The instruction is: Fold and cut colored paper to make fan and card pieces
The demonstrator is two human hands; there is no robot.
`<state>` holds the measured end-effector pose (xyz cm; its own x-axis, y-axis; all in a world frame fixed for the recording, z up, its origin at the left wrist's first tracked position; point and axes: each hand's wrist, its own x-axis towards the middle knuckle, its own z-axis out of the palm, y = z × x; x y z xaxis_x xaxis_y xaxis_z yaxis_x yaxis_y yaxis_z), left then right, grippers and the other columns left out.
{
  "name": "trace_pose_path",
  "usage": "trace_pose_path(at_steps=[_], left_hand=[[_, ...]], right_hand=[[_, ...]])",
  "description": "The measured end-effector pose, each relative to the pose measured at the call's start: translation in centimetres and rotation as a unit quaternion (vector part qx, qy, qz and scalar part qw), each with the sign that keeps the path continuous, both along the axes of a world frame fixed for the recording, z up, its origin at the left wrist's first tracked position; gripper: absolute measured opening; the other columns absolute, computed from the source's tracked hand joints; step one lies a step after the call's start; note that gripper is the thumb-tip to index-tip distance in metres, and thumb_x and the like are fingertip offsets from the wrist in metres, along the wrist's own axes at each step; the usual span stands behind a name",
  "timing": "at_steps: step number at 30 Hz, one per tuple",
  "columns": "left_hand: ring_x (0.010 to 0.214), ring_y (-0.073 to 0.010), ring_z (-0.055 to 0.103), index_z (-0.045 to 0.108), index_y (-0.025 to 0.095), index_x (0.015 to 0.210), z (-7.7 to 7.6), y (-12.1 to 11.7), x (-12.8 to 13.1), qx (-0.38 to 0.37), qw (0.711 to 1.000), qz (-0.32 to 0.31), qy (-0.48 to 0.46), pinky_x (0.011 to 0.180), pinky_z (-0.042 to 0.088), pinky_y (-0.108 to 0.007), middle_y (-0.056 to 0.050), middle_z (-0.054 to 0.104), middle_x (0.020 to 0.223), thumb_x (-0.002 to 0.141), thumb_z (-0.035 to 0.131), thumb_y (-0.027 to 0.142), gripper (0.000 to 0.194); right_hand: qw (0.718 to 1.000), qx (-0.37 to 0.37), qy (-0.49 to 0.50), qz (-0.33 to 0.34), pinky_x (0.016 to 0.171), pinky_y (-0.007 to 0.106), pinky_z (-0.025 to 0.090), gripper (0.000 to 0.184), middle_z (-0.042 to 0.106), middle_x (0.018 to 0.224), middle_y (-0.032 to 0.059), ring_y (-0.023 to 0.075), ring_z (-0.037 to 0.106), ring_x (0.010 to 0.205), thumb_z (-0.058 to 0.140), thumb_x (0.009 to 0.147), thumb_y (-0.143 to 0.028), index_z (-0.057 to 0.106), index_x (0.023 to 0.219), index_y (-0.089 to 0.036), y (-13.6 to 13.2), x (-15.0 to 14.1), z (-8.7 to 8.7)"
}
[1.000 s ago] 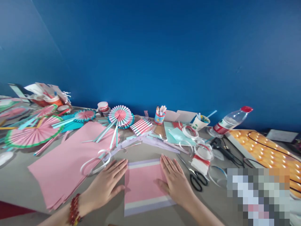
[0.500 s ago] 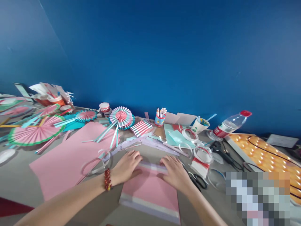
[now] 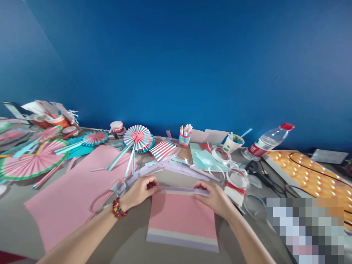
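Note:
A pink paper sheet [image 3: 181, 218] with pale lilac and white bands along its near and far edges lies on the grey table in front of me. My left hand [image 3: 141, 190] pinches the sheet's far left corner, fingers curled. At the far right corner, my right hand [image 3: 216, 198] pinches the same edge. Between the two hands the far edge is folded over into a narrow strip [image 3: 183, 190]. A red bead bracelet [image 3: 117, 208] sits on my left wrist.
A stack of pink sheets [image 3: 71, 190] lies at the left, with paper fans [image 3: 137, 137] behind it. A pencil cup [image 3: 183, 138], tape rolls [image 3: 238, 178], scissors partly hidden by my right hand, a water bottle [image 3: 268, 141] and an orange panel [image 3: 310, 176] stand at the right.
My hands went from lying flat on the sheet to pinching its far edge. The far edge has been folded over into a strip, and the sheet has shifted slightly.

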<state>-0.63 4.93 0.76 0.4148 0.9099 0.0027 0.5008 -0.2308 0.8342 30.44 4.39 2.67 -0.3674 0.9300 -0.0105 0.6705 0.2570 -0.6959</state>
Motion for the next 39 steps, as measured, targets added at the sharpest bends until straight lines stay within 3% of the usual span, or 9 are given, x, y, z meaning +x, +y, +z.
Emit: trace_pose_path(at_steps=[5, 10, 17, 20, 23, 25, 29, 33, 39], left_hand=[[0.055, -0.0102, 0.048, 0.053, 0.017, 0.074, -0.6, -0.2, 0.1, -0.049, 0.995, 0.039, -0.076, 0.052, 0.036, -0.02, 0.004, 0.051, 0.064, 0.088, 0.056, 0.047, 0.033], [0.052, -0.0081, 0.049, 0.058, 0.016, 0.086, -0.9, -0.3, 0.1, -0.105, 0.986, 0.02, -0.132, 0.051, 0.036, -0.019, 0.003, 0.052, 0.066, 0.086, 0.06, 0.046, 0.03], [0.042, -0.0076, 0.045, 0.053, 0.017, 0.078, -1.2, -0.6, 0.4, -0.16, 0.974, 0.045, -0.156, 0.043, 0.034, -0.017, 0.006, 0.051, 0.052, 0.086, 0.058, 0.049, 0.034], [0.039, -0.007, 0.048, 0.05, 0.017, 0.075, -0.8, -1.0, 0.8, -0.156, 0.976, 0.041, -0.145, 0.04, 0.03, -0.016, 0.006, 0.052, 0.049, 0.088, 0.056, 0.048, 0.035], [0.039, -0.0082, 0.052, 0.046, 0.018, 0.072, -0.8, -1.3, 1.3, -0.175, 0.972, 0.026, -0.153, 0.038, 0.027, -0.015, 0.006, 0.053, 0.048, 0.089, 0.054, 0.051, 0.038], [0.041, -0.009, 0.053, 0.046, 0.018, 0.073, -1.2, -1.5, 1.6, -0.194, 0.966, 0.012, -0.171, 0.038, 0.029, -0.016, 0.004, 0.055, 0.05, 0.088, 0.054, 0.053, 0.039], [0.051, -0.0098, 0.056, 0.052, 0.016, 0.08, -1.9, -1.7, 2.0, -0.186, 0.96, -0.01, -0.209, 0.049, 0.041, -0.019, 0.002, 0.059, 0.061, 0.088, 0.058, 0.048, 0.033], [0.057, -0.0115, 0.058, 0.055, 0.015, 0.083, -1.6, -2.0, 2.1, -0.163, 0.963, -0.017, -0.212, 0.057, 0.045, -0.021, 0.002, 0.058, 0.063, 0.088, 0.06, 0.041, 0.027], [0.059, -0.0119, 0.057, 0.059, 0.014, 0.079, -0.5, -2.6, 2.6, -0.131, 0.975, 0.0, -0.18, 0.057, 0.045, -0.021, 0.001, 0.057, 0.063, 0.088, 0.058, 0.036, 0.024]], right_hand=[[0.996, 0.008, 0.076, -0.047, 0.066, 0.025, 0.044, 0.024, 0.066, 0.076, 0.0001, 0.0164, 0.058, 0.071, 0.061, 0.082, -0.042, 0.066, 0.08, -0.019, 1.0, 1.3, -0.8], [0.986, -0.044, 0.121, -0.102, 0.049, 0.021, 0.033, 0.031, 0.058, 0.063, -0.0029, 0.0102, 0.045, 0.052, 0.06, 0.08, -0.046, 0.069, 0.086, -0.017, 1.3, 2.0, -1.1], [0.985, -0.064, 0.128, -0.092, 0.044, 0.02, 0.03, 0.039, 0.054, 0.056, -0.0038, 0.0097, 0.044, 0.048, 0.057, 0.084, -0.049, 0.069, 0.098, -0.015, 1.8, 3.1, -1.7], [0.994, 0.03, 0.042, -0.098, 0.051, 0.024, 0.041, 0.035, 0.062, 0.065, 0.0004, 0.0144, 0.055, 0.056, 0.052, 0.088, -0.047, 0.069, 0.096, -0.017, 1.7, 3.1, -1.0], [0.961, 0.235, -0.039, -0.14, 0.075, 0.035, 0.05, 0.025, 0.069, 0.091, 0.0075, 0.0237, 0.064, 0.085, 0.054, 0.089, -0.04, 0.068, 0.095, -0.02, 0.6, 1.6, 0.5], [0.95, 0.299, -0.026, -0.09, 0.083, 0.037, 0.049, 0.017, 0.069, 0.095, 0.0084, 0.0244, 0.063, 0.094, 0.053, 0.092, -0.032, 0.065, 0.094, -0.021, -0.6, -0.5, 1.4], [0.963, 0.252, 0.018, 0.091, 0.078, 0.031, 0.05, 0.011, 0.067, 0.095, 0.0062, 0.0205, 0.062, 0.09, 0.053, 0.093, -0.02, 0.061, 0.1, -0.023, -2.6, -5.6, 1.5], [0.966, 0.243, 0.003, 0.088, 0.073, 0.032, 0.048, 0.012, 0.065, 0.09, 0.0053, 0.0207, 0.059, 0.085, 0.049, 0.092, -0.013, 0.057, 0.094, -0.021, -2.9, -8.3, -0.6], [0.958, 0.273, -0.007, 0.083, 0.072, 0.033, 0.046, 0.011, 0.064, 0.09, 0.0064, 0.0205, 0.057, 0.084, 0.046, 0.096, -0.016, 0.055, 0.091, -0.02, -2.8, -8.8, -2.2]])
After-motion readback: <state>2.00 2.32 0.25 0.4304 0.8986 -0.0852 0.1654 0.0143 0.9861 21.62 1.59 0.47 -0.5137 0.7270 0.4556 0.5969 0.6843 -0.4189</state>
